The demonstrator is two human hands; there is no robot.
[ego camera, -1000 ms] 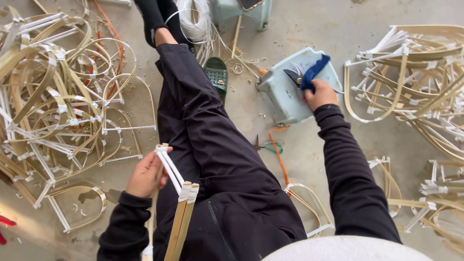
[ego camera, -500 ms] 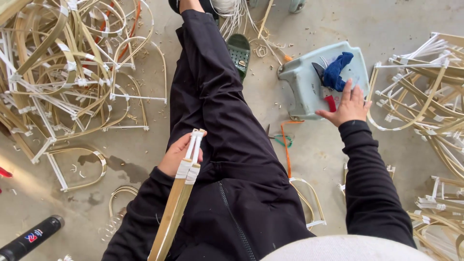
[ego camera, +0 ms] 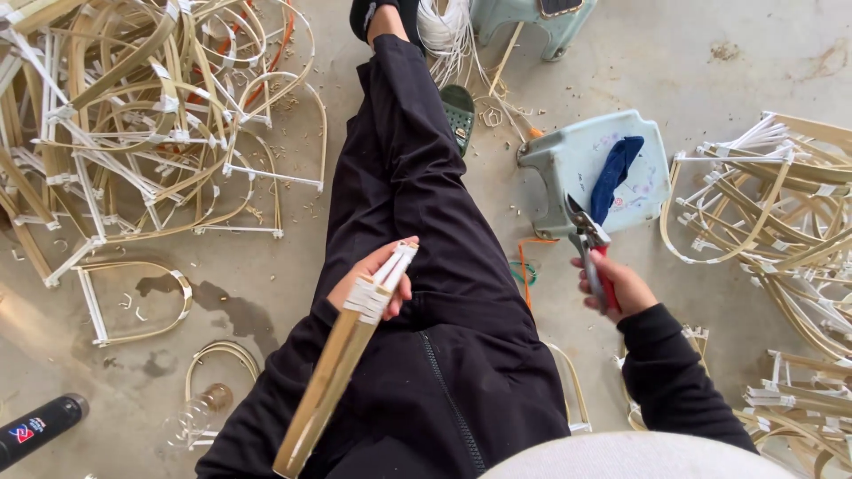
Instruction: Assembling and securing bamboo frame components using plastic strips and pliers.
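At the centre of the frame, just left of the middle, the left hand is closed around a bundle of bamboo strips, fingers wrapped over the bound end where white ties hold the strips together; a few thin white ends stick out past the thumb toward the upper right, and the tan length of the bundle slants down to the lower left across the person's lap. To the right of centre, the right hand is curled shut around the red handles of a pair of pruning shears, the metal blades pointing up and slightly left — they look nearly closed, though the gap is hard to judge. Both hands rest above the black trouser leg, which stretches from the lower middle up to the top of the frame. Just above the shears stands a pale blue plastic stool with a dark blue cloth draped on its seat; a second stool of similar colour sits at the top edge. An orange cord lies on the concrete floor between leg and stool. The upper left holds a big heap of bent bamboo frames — arches tied with white bands — and a similar pile fills the right side. A black canister lies at the lower left corner.
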